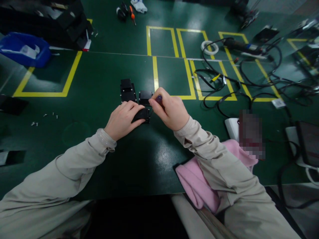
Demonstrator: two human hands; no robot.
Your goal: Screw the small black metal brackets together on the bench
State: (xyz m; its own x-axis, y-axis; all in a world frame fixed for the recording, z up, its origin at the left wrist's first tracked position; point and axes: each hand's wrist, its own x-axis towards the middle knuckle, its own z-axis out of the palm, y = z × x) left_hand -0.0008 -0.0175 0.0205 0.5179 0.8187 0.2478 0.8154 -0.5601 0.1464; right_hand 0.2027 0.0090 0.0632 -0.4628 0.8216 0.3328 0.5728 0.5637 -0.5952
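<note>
My left hand (124, 119) is closed over a small black box-shaped part (142, 115), pressing it on the green table. Small screws show at the part's right end. A screwdriver (159, 98) with a dark purple, see-through handle is gripped in my right hand (169, 108). Its thin shaft slants down to the right end of that part; whether the tip touches a screw I cannot tell. Just beyond my hands lie another black part (146, 96) and a group of similar black parts (127, 90) with screws at their corners.
Loose screws (35, 123) lie at the left. A blue bin (25, 49) stands at the far left beside black drawers (72, 23). Black cables (221, 83) sprawl on the right, around a white ring (209, 48). A pink cloth (196, 182) lies under my right forearm.
</note>
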